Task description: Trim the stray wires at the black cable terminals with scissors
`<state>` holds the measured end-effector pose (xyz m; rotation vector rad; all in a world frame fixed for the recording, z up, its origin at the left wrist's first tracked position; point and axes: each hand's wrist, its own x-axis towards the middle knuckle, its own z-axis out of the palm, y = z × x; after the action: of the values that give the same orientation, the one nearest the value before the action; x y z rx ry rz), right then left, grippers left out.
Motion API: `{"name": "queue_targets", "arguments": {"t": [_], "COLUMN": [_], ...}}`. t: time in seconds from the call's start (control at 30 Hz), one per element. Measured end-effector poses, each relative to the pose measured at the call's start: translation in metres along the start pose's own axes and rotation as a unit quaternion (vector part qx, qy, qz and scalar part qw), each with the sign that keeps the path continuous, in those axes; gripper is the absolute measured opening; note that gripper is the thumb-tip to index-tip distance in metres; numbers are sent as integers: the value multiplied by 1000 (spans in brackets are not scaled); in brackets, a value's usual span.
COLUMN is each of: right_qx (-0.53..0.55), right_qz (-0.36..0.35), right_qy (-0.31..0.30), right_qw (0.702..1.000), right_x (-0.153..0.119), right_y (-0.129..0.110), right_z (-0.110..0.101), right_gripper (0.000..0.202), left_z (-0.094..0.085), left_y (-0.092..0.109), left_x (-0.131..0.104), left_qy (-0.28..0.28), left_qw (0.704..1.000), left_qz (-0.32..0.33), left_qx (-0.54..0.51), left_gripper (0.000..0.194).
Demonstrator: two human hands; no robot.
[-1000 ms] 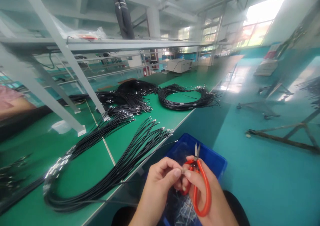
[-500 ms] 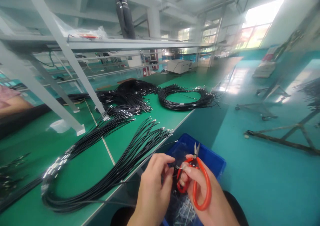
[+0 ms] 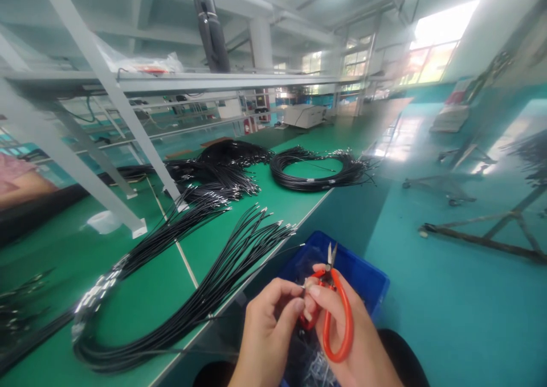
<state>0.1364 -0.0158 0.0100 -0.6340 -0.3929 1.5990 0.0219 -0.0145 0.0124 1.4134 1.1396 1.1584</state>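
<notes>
My right hand (image 3: 359, 333) has a pair of red-handled scissors (image 3: 348, 324) hooked in it, with the blades pointing up and slightly apart. Its thumb and forefinger pinch close to my left fingertips. My left hand (image 3: 269, 324) is closed in a pinch on what looks like a black cable, most of it hidden by the fingers. A small silvery tip (image 3: 303, 288) shows between the two hands. Below them is a blue bin (image 3: 376, 287) with loose silvery pieces (image 3: 318, 371) in it. A curved bundle of black cables (image 3: 205, 296) with metal ends lies on the green table (image 3: 145, 290), left of my hands.
A coil of black cables (image 3: 299, 184) and a heap of more cables (image 3: 233, 153) lie farther back. White shelf posts (image 3: 128, 125) rise from the table. A roll of white material (image 3: 102, 220) is near them. At far left, a person's arm (image 3: 25, 187) shows. A wheeled stand (image 3: 482, 241) is on the right.
My left fingertips have come together and moved right, up against my right fingers. The scissors have shifted slightly left with my right hand.
</notes>
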Motion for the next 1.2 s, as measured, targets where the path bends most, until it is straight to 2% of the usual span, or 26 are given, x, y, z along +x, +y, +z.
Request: {"name": "queue_targets", "arguments": {"t": [0.07,0.23,0.33,0.4,0.5,0.63,0.7,0.87,0.93,1.0,1.07,1.13,1.2], "right_qx": [-33,-115,-155,-207,-313,-456,-509,-562,-562,-564,-557,-516,-432], "right_qz": [-21,-70,-96,-137,-227,-339,-383,-495,-515,-490,-424,-319,-166], "right_qy": [2,25,28,52,82,15,1,-2,12,47,69,41,-10], "right_qw": [999,991,983,967,919,823,770,663,647,663,711,794,887], "right_x": [2,9,9,7,4,5,7,11,10,6,-2,-12,-21], "right_y": [0,1,2,2,3,5,5,5,7,10,12,13,13], "right_z": [1,-1,-3,-6,-12,-19,-20,-19,-21,-24,-28,-31,-32], "right_gripper": [25,39,34,31,30,29,28,28,28,26,24,25,29], "left_z": [0,0,0,-1,-5,-5,-2,4,2,-1,-6,-9,-10], "left_y": [-2,-6,-7,-8,-9,-5,-2,2,1,0,-1,-3,-5], "left_x": [0,0,1,2,3,4,3,-1,-1,0,2,4,6], "left_qy": [18,20,28,21,1,-15,-10,19,28,49,72,75,86], "left_qw": [1000,1000,999,998,997,997,997,996,995,993,991,992,992], "left_qz": [-3,-8,-20,-38,-52,-47,-40,-23,-33,-44,-45,-38,-26], "left_qx": [1,-8,-33,-51,-64,-58,-61,-83,-89,-97,-103,-99,-85], "left_gripper": [9,12,14,18,21,20,18,13,14,15,14,12,9]}}
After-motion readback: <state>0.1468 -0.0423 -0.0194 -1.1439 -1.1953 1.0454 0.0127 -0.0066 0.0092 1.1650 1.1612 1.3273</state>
